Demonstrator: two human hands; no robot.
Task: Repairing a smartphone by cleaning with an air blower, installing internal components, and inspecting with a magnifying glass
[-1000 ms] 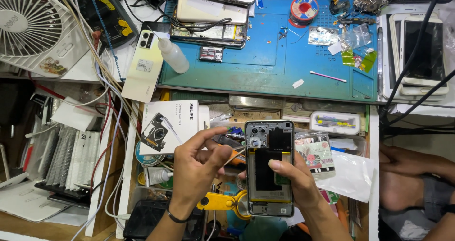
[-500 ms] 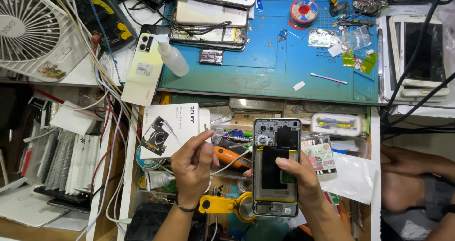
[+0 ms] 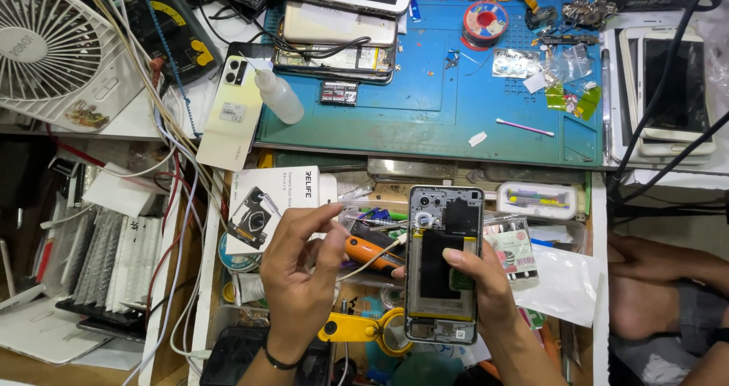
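Am gripping opened phone [image 3: 443, 264] in right hand [image 3: 486, 280], centre frame; left hand [image 3: 300, 272] pinching thin white tool [image 3: 372, 255] toward camera area. Back cover off, internals exposed; reassembly remaining.

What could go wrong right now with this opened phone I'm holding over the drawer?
The opened phone is propped in the right hand alone, above a drawer crowded with tools; a slip could drop it onto them. The left hand pinches something thin running toward the phone's upper part; a tug might strain it or whatever it joins. The plastic bottle lies tipped at the edge of the blue mat and could leak or roll.
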